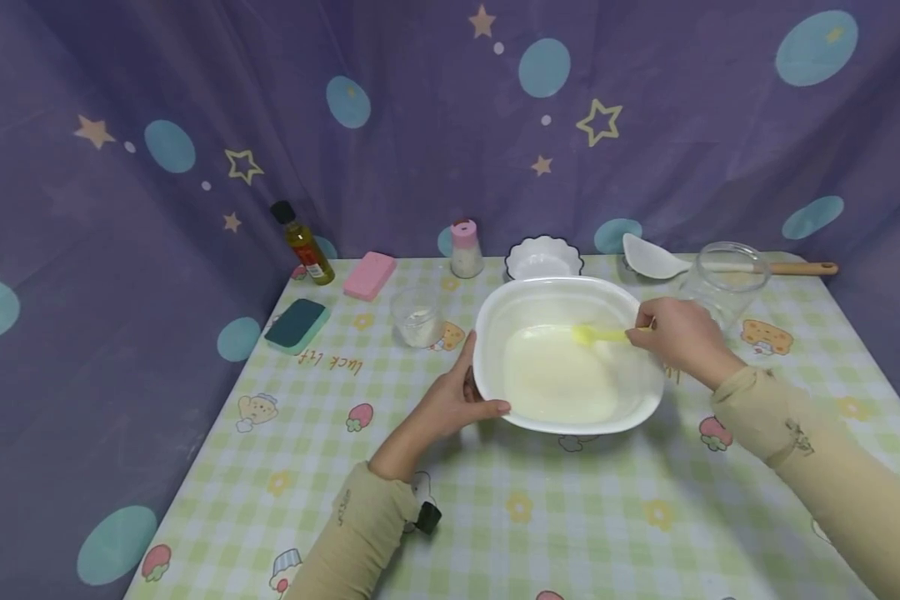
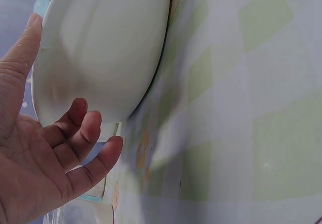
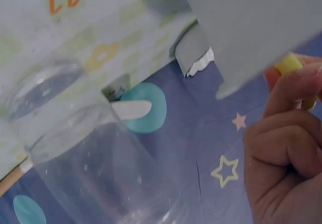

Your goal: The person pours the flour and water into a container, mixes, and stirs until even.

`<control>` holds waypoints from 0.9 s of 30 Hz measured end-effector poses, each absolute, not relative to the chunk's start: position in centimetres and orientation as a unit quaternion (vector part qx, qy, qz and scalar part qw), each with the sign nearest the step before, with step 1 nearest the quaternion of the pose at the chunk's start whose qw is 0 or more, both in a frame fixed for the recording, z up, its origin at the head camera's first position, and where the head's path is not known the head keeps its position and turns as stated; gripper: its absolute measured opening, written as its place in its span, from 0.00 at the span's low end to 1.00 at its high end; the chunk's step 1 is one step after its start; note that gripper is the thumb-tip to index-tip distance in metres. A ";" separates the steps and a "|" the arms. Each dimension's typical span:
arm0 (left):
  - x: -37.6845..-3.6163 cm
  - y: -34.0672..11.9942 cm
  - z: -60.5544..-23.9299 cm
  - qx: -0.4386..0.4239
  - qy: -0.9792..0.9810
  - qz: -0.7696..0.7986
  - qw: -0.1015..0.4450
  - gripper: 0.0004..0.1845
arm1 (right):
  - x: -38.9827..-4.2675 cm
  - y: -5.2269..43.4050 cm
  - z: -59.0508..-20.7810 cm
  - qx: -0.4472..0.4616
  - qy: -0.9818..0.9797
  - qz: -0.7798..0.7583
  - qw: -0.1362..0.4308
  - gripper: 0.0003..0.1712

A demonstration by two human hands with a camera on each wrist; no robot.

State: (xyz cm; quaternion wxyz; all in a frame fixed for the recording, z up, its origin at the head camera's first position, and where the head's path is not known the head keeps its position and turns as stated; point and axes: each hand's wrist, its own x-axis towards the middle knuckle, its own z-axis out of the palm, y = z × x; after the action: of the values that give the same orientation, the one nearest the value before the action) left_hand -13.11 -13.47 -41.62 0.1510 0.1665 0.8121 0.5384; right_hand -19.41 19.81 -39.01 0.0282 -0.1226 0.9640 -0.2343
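A white plastic basin point(image 1: 498, 333) holds pale, milky liquid point(image 1: 558, 379). Against its left side lies my left hand point(image 1: 453, 400), thumb at the rim and fingers bent on the outer wall; the left wrist view shows the basin's outer side point(image 2: 105, 48) beside the curved fingers point(image 2: 83, 138). Between thumb and fingers, my right hand point(image 1: 682, 333) pinches the handle of a small yellow utensil point(image 1: 603, 335). Its wider end is at the liquid's far edge, and its exact kind is unclear. In the right wrist view, the handle's yellow end point(image 3: 289, 64) shows between the fingers.
Behind the basin stand a scalloped white dish point(image 1: 543, 257) and a pink-capped shaker point(image 1: 465, 250). At left are a clear cup of white powder point(image 1: 417, 321), two sponges point(image 1: 297, 325), and an oil bottle point(image 1: 305, 246). A clear jar point(image 1: 726, 287) and white ladle point(image 1: 652, 257) lie right.
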 end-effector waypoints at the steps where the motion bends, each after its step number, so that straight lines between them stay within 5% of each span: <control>1: -13.1 -13.5 -41.6 0.166 0.813 0.537 0.151 0.60 | -19.3 20.1 -38.8 -0.126 0.964 -0.232 0.032 0.10; 17: -13.2 -13.5 -41.7 0.164 0.823 0.524 0.145 0.60 | -18.6 21.6 -36.2 -0.169 0.943 -0.223 0.178 0.13; 27: -13.2 -13.6 -41.9 0.172 0.814 0.534 0.148 0.60 | -18.0 20.5 -37.3 -0.219 0.919 -0.258 0.204 0.13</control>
State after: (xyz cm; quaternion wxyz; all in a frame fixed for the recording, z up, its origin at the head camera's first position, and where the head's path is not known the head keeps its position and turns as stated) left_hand -13.23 -13.59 -41.85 0.1477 0.1717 0.8144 0.5343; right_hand -18.03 20.52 -37.26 0.2041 -0.2187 0.9188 -0.2575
